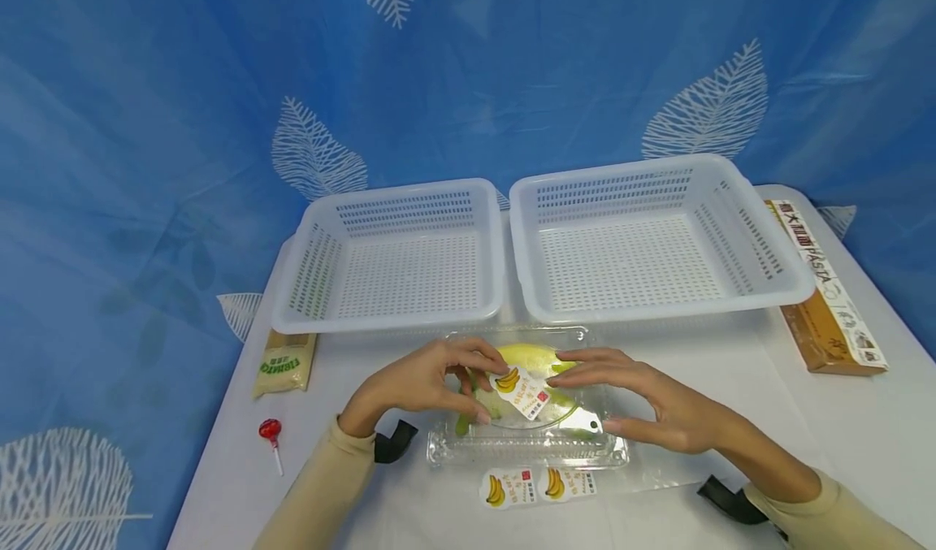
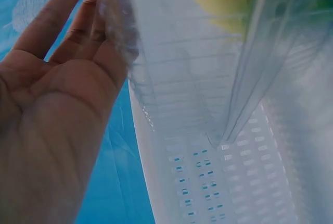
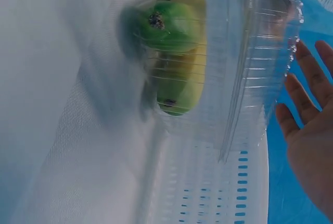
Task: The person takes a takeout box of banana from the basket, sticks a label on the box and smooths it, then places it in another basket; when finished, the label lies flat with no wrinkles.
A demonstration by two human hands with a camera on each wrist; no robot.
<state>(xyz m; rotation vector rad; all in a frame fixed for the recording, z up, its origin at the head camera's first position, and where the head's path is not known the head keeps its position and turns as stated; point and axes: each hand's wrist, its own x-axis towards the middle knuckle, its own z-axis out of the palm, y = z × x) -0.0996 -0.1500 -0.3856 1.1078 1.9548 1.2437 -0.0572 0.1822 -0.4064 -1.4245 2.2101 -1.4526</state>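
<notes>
A clear plastic clamshell box (image 1: 526,452) lies closed at the front middle of the table, with yellow and green fruit (image 3: 169,26) inside. On its lid is a white sticker (image 1: 521,393) printed with bananas, tilted down to the right. My left hand (image 1: 427,379) has its fingertips at the sticker's upper left corner and its thumb lower, over the lid. From the other side, the fingertips of my right hand (image 1: 651,400) reach the sticker's right edge, while the thumb is by the box's right side. Both wrist views show the fingers fairly straight over the lid.
Two white plastic baskets (image 1: 395,322) (image 1: 658,310) stand behind the box. A strip of banana stickers (image 1: 537,487) lies in front of it. At left are a beige packet (image 1: 285,363) and a red lollipop (image 1: 270,430); a pasta box (image 1: 834,298) lies at right.
</notes>
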